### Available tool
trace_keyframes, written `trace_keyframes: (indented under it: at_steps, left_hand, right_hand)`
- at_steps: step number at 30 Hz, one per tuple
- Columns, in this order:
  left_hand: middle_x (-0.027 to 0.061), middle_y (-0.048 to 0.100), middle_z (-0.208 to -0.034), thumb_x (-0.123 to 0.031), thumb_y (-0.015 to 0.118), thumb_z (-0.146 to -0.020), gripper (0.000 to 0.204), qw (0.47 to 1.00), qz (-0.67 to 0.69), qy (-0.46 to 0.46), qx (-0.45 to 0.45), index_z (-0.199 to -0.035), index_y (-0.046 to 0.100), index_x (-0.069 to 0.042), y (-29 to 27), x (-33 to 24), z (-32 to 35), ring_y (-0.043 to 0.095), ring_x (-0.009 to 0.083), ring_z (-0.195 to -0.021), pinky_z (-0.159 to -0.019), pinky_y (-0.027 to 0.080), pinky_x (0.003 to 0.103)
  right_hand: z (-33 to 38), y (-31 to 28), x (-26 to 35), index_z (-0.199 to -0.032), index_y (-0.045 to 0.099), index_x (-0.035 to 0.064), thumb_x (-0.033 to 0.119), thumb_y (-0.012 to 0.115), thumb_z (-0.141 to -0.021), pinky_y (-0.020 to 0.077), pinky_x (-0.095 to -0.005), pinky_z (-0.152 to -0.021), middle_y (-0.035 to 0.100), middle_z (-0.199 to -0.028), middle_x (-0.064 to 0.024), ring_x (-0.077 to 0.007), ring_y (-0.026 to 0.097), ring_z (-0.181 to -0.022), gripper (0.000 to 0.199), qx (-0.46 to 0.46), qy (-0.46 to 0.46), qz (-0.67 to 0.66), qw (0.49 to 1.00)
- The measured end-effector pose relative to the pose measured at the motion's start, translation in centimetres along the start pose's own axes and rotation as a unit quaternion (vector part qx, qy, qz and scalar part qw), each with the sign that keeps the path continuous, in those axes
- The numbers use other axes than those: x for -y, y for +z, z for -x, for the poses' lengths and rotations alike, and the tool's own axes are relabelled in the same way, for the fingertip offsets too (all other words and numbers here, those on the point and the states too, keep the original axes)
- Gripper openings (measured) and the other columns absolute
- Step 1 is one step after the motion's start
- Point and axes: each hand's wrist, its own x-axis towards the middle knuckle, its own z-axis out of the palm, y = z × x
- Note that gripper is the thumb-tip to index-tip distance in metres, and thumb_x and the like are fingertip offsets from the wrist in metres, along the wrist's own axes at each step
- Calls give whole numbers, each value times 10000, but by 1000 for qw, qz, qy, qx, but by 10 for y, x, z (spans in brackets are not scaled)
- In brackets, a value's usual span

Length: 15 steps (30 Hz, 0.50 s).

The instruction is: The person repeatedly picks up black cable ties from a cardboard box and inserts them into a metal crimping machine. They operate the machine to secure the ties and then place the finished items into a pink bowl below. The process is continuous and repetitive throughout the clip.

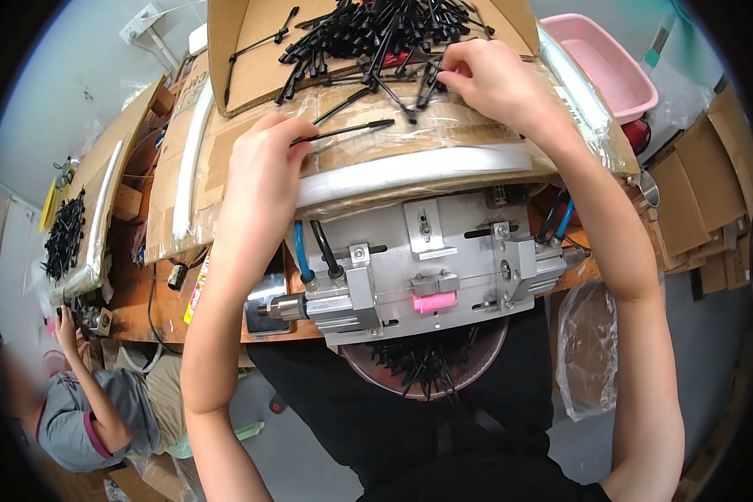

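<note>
My left hand (263, 163) pinches one end of a thin black plastic rod (351, 131), which points right above the taped cardboard. My right hand (492, 84) is closed at the lower right edge of a heap of similar black rods (376, 38), its fingertips on a short black rod (427, 88). The heap lies in an open cardboard box (255, 50). Below both hands sits a metal clamping fixture (393, 222) with a cylinder at each side and a pink block (434, 302) in its middle. Neither hand touches the fixture.
A basin (498, 356) of black rods sits under the fixture's front edge. Blue and black hoses (301, 251) rise from its left side. A pink tub (602, 63) stands back right, near folded cardboard (686, 180). At left, a co-worker (100, 410) sits by another rod pile (64, 238).
</note>
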Motion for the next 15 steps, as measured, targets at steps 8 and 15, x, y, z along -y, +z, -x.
trace_keyframes:
  at_steps: [8, 15]
  left_hand:
    - [159, 569, -851, 62, 620, -817, 351, 998, -11, -37, -39, -1159, 610, -19, -30, -26, 41, 573, 336, -772, -729, 461, 403]
    - [62, 503, -829, 15, 779, -683, 756, 996, -5, -43, -78, -1390, 524, -62, -12, -65, 99, 499, 192, -735, -678, 455, 300]
  right_hand:
    - [-8, -24, 27, -872, 619, -13, 133, 660, -894, 474, -312, -561, 633, -693, -80, -153, 617, -646, 153, 41, -54, -81, 994]
    - [39, -16, 17, -961, 684, 15, 161, 698, -868, 478, -287, -709, 675, -823, -52, -139, 592, -749, 174, 33, -30, -76, 996]
